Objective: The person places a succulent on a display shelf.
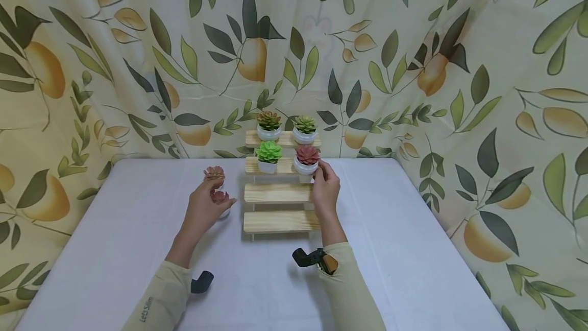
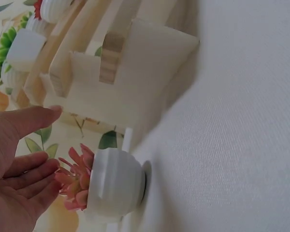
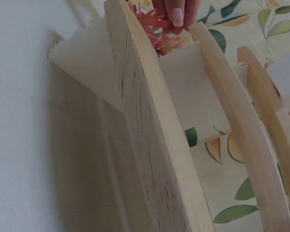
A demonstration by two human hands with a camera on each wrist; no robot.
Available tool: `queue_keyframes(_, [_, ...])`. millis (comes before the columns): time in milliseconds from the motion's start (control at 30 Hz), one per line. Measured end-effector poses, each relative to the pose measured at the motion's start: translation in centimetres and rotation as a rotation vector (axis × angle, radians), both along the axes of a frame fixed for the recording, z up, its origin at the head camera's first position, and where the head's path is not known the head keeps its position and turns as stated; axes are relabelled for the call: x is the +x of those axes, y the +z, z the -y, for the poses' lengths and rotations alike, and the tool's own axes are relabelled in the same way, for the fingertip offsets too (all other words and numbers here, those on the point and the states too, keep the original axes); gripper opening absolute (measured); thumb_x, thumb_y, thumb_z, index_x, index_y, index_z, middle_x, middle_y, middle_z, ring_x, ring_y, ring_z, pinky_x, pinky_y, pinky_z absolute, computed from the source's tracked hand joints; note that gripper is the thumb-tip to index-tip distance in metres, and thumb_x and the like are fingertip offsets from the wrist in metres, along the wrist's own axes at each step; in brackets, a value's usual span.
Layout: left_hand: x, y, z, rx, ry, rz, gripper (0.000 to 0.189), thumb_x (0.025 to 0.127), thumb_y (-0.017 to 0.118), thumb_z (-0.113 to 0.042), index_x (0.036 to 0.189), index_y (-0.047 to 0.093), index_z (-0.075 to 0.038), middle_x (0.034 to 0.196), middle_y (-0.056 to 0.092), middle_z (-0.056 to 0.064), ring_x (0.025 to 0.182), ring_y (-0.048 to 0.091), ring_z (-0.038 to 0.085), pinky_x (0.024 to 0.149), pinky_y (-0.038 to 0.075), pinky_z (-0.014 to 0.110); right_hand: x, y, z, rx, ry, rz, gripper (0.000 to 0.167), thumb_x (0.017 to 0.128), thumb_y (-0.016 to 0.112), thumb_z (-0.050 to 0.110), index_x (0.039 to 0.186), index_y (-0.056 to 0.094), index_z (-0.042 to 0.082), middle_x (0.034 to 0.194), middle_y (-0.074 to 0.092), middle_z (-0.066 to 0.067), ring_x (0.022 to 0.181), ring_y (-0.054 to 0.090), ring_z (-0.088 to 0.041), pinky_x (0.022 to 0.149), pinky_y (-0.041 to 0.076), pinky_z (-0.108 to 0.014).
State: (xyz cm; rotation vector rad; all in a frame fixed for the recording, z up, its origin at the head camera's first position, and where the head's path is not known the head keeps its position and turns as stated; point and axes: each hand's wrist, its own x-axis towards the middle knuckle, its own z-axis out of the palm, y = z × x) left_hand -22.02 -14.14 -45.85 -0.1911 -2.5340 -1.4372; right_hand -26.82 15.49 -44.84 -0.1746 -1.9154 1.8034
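Cream, fruit-and-leaf-printed drapery (image 1: pixel 294 9) behind and beside a white-covered table (image 1: pixel 390 249)

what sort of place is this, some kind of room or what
Probably an indoor tabletop workspace, perhaps staged: a white-topped table, fruit-print fabric hanging around it, and a stepped wooden stand holding small potted succulents.

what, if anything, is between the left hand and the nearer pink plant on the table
Nothing visible: in the left wrist view, the left hand is right at the pink plant. The wooden stand is to one side, not between them.
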Motion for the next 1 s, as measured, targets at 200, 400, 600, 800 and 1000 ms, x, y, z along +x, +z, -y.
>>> queue_keyframes(200, [-0.1, -0.4, 0.5, -0.001, 0.01, -0.01, 0.066, 0.08, 0.091, -0.008, 0.136, 0.06, 0.007, 0.128, 0.06, 0.029, 0.11, 0.066, 0.038, 0.092, 0.057, 0.048, 0.0, 0.1, 0.0, 0.007, -0.003, 0.001, 0.03, 0.104, 0.052, 0.007, 0.125, 0.072, 0.003, 0.108, 0.071, -0.011, 0.093, 0.06, -0.017, 0.078, 0.049, -0.024])
queue_keyframes(400, [-0.2, -0.5, 0.7, -0.024, 0.031, -0.023, 0.065, 0.078, 0.092, -0.009, 0.134, 0.061, 0.008, 0.125, 0.061, 0.029, 0.111, 0.063, 0.043, 0.094, 0.054, 0.054, 0.0, 0.1, -0.1, 0.013, 0.002, 0.021, 0.03, 0.107, 0.051, 0.008, 0.129, 0.07, 0.0, 0.109, 0.07, -0.013, 0.095, 0.06, -0.021, 0.075, 0.048, -0.02])
queue_keyframes(600, [-0.3, -0.6, 0.8, -0.047, 0.02, -0.002, 0.068, 0.079, 0.092, -0.009, 0.136, 0.059, 0.008, 0.131, 0.059, 0.029, 0.124, 0.056, 0.046, 0.102, 0.048, 0.057, 0.1, 0.1, -0.1, 0.012, 0.006, 0.015, 0.031, 0.107, 0.051, 0.008, 0.13, 0.069, -0.001, 0.109, 0.069, -0.013, 0.095, 0.06, -0.021, 0.073, 0.048, -0.02])
queue_keyframes(800, [-0.3, -0.6, 1.0, -0.093, 0.027, 0.062, 0.073, 0.08, 0.091, -0.013, 0.139, 0.056, 0.01, 0.134, 0.057, 0.031, 0.128, 0.054, 0.045, 0.106, 0.044, 0.057, 0.0, -0.1, -0.1, 0.01, -0.003, 0.009, 0.029, 0.105, 0.051, 0.008, 0.125, 0.072, 0.003, 0.106, 0.07, -0.011, 0.092, 0.06, -0.016, 0.075, 0.049, -0.022])
queue_keyframes(1000, [-0.2, -0.9, 1.3, -0.145, 0.03, 0.126, 0.076, 0.081, 0.09, -0.016, 0.14, 0.052, 0.013, 0.136, 0.056, 0.032, 0.129, 0.051, 0.048, 0.109, 0.04, 0.059, 0.0, 0.0, -0.2, 0.019, -0.003, 0.005, 0.029, 0.105, 0.052, 0.008, 0.125, 0.072, 0.002, 0.106, 0.07, -0.013, 0.092, 0.06, -0.019, 0.073, 0.048, -0.023])
